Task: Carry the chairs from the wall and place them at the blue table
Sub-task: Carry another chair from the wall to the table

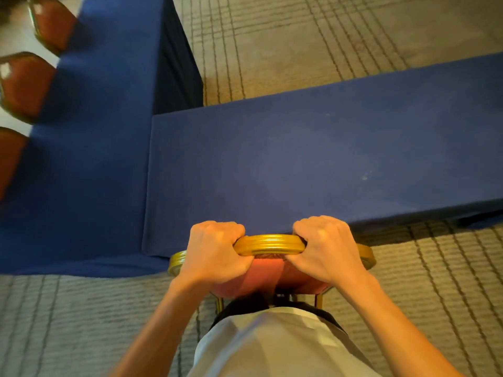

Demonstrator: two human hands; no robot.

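- While both hands grip it, chair [296, 281] sits right below the camera, red-padded back toward the person.
- Gold top rail [269, 244] runs btwn the two fists; a short bare stretch shows in the middle.
- L hand [215, 248]: fingers curled over left end of rail, thumb on near side, firm hold.
- R hand [326, 247]: same on right end, fingers wrapped over, thumb tucked under by the pad.
- Chair is at near long edge of blue table [299, 164]. Rail is touching or just beside the cloth edge, can't tell which. Seat is hidden from this angle.
- Thin gold legs [221, 303] show below the pad, over carpet [340, 36] w/ dark line pattern.
- Second blue table [89, 126] butts against the first on the left, making an L; nothing btwn chair and table edge.
- Row of three red chairs [24, 85] along far left side of that table, blurred, partly cut by frame edge.
- Pale shirt [272, 346] fills bottom centre, just behind the chair.
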